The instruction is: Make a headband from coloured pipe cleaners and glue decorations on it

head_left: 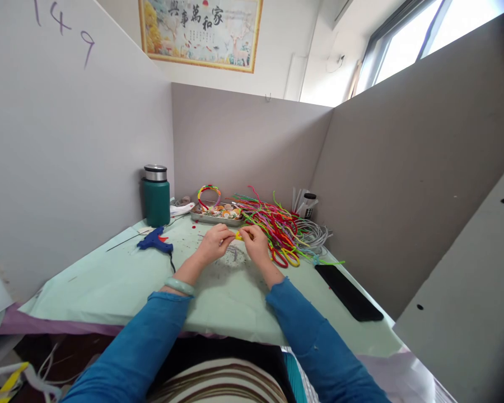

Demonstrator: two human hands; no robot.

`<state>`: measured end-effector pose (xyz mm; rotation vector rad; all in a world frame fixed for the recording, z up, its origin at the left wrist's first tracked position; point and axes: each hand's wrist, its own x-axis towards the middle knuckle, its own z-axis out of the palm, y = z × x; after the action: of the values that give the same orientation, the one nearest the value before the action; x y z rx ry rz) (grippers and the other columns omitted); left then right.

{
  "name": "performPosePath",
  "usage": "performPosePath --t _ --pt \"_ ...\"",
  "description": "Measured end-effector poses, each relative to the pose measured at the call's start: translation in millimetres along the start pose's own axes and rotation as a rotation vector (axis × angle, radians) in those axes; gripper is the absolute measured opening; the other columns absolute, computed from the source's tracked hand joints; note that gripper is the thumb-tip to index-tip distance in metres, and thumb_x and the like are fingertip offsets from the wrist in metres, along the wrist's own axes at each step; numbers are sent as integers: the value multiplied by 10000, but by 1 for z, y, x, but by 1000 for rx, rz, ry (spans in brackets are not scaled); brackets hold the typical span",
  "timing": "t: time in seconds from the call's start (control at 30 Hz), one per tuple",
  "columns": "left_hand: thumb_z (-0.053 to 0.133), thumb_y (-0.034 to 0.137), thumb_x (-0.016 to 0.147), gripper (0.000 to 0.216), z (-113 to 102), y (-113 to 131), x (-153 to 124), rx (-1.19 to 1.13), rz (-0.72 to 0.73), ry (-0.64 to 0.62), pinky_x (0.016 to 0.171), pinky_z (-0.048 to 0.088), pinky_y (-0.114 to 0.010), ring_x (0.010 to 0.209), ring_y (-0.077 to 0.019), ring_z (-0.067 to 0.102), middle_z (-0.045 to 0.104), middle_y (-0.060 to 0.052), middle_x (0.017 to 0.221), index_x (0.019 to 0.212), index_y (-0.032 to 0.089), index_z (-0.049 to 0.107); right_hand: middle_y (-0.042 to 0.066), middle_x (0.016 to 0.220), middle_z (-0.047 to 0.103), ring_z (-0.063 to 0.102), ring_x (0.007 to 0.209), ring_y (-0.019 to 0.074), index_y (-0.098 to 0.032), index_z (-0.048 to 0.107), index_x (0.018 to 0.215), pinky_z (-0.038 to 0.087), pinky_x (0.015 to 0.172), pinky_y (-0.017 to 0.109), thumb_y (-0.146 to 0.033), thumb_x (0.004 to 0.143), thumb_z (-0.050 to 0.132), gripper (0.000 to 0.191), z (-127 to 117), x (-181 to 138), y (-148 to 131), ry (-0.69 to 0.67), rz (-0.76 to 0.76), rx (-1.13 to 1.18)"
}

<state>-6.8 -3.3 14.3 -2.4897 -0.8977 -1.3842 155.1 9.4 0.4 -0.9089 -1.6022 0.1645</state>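
Over the middle of the table, my left hand and my right hand meet fingertip to fingertip. Between them they pinch a small yellow pipe cleaner piece, mostly covered by the fingers. Short grey bits and dark specks lie on the table cover below. Just beyond my right hand spreads a tangled pile of colourful pipe cleaners, mainly red, with green, yellow and pink. Behind my left hand is a metal tray of small mixed pieces, with a multicoloured ring standing at it.
A blue glue gun lies to the left, before a green bottle. On the right are a coil of grey strands, a black-lidded container and a flat black object. Grey partitions enclose the table.
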Motion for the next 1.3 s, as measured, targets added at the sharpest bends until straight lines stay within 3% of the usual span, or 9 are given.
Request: performPosePath --t 0.17,0.3,0.37,0.47,0.67,0.8,0.9,1.03,1.3 --pt "473 240 841 188 0 1 0 -39 -42 -42 636 404 -247 681 -132 499 540 -32 700 823 153 638 20 742 620 546 709 154 -196 666 706 411 651 258 -292 753 538 167 0 2 10 -133 107 -54" --pt "523 255 818 202 2 0 -1 -46 -68 -36 648 409 -241 672 -120 504 552 -21 735 967 166 628 23 752 634 554 714 155 -197 679 723 413 650 255 -288 755 545 166 -1 2 9 -164 135 -93" --pt "530 256 819 190 5 -2 -2 -27 -47 -48 641 404 -235 668 -117 501 542 -16 716 948 187 651 26 748 633 556 716 157 -201 683 726 416 653 257 -287 764 540 171 -1 1 8 -165 131 -118" --pt "535 262 822 169 8 -6 -2 1 -45 -7 627 398 -229 665 -118 502 533 -16 686 876 196 681 37 784 622 557 755 164 -203 682 771 424 688 271 -294 795 515 192 -1 0 4 -113 81 -157" --pt "546 258 816 163 6 -11 1 46 -182 224 588 393 -224 633 -116 514 558 -19 660 839 171 682 81 953 583 514 953 197 -186 644 925 395 859 338 -288 840 491 202 -6 -3 -13 87 -139 -164" --pt "543 264 812 170 3 -12 2 58 -270 284 592 403 -228 608 -112 528 598 -22 679 856 167 675 68 916 601 533 915 176 -193 631 902 412 843 315 -249 874 432 209 -2 -10 -21 -71 -255 -49" --pt "545 274 802 169 3 -13 2 24 -317 299 612 419 -235 631 -121 554 639 -34 723 828 168 673 58 886 614 553 855 173 -196 594 1020 429 808 314 -251 870 432 227 8 -15 -18 -202 -251 -11" --pt "556 293 776 180 4 -13 3 -62 -411 293 607 425 -233 637 -128 566 666 -43 748 797 158 673 58 878 613 558 776 177 -192 484 1189 447 711 311 -250 847 456 348 17 -19 -11 -244 -149 -11" --pt "521 392 755 299 -3 -4 7 -260 -576 123 522 369 -212 552 -112 497 606 -6 600 731 134 669 53 860 614 549 751 169 -192 492 1178 436 663 291 -229 831 466 351 18 -20 -9 -305 -129 -21"
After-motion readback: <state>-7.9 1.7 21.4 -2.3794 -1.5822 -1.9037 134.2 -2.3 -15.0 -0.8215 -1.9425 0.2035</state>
